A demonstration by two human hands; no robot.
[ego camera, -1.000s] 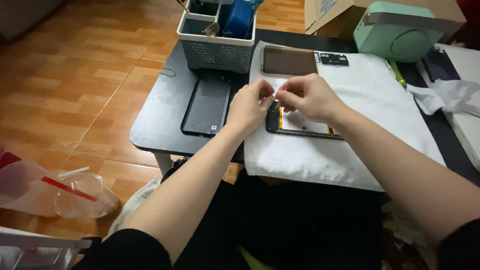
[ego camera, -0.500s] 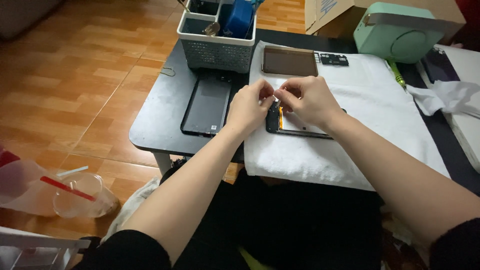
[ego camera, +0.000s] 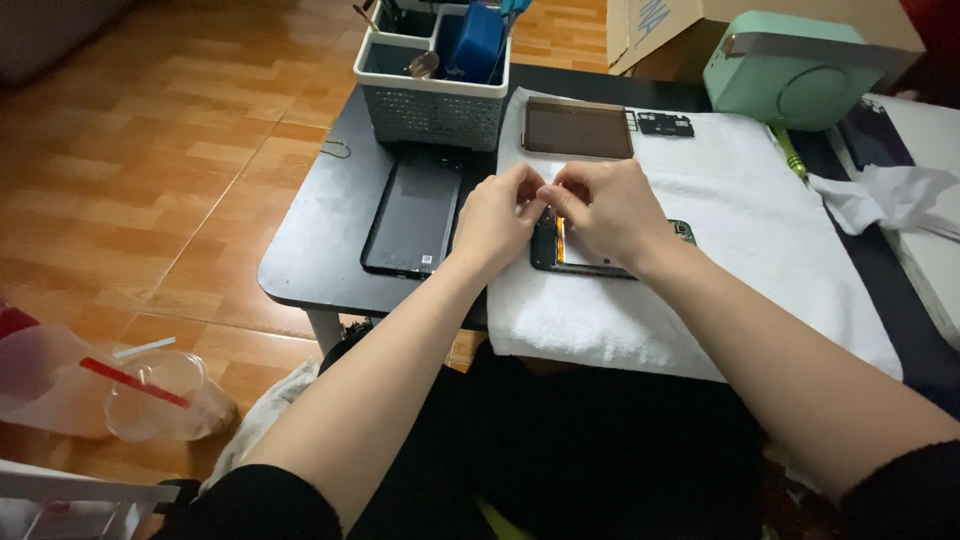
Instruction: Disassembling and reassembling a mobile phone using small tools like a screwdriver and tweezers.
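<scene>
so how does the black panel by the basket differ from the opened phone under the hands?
The black panel lies on the bare black table; the opened phone lies on the white towel. The panel is untouched and fully in view; the phone is partly covered by the left hand and right hand. The panel shows a plain dark face; the phone shows orange and green inner parts. Both lie flat.

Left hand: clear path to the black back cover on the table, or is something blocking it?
Probably yes. The back cover lies flat on the black table, just left of the left hand, with nothing on top or between. The grey basket sits behind it, clear of the path. The hand would have to leave the opened phone.
</scene>
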